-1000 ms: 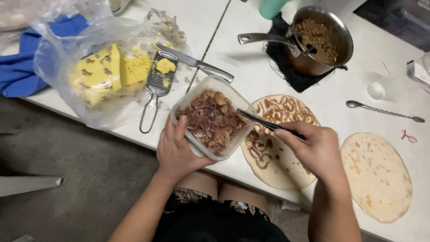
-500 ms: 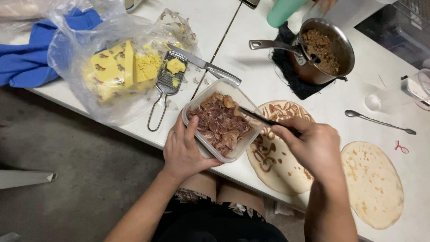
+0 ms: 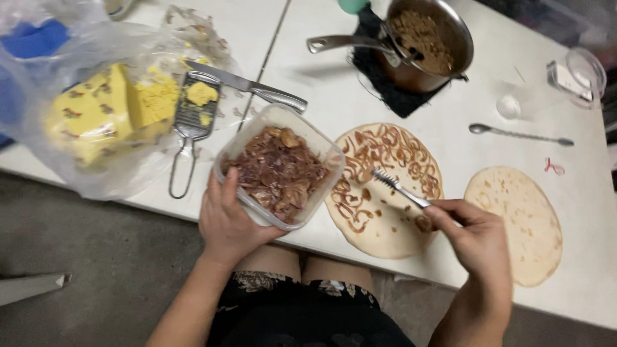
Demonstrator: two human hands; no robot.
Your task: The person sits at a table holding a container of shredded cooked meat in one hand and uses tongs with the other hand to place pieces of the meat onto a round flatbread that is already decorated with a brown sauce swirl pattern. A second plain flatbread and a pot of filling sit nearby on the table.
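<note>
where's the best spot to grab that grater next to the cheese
Probably by the wire loop handle of the grater, coming from the table's near edge. The handle points toward the person and lies bare on the table, while the blade end sits on the cheese bag, carries shreds and touches the knife.

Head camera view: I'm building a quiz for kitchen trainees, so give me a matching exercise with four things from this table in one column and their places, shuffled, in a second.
Things:
1. fork
2. clear tub of brown meat
3. saucepan
4. grater

Places:
A. on a dark mat at the far side of the table
B. in the right hand, over the sauced tortilla
C. beside the yellow cheese block, on the plastic bag
D. gripped by the left hand at the table's near edge

Pairs: 1-B, 2-D, 3-A, 4-C
</note>
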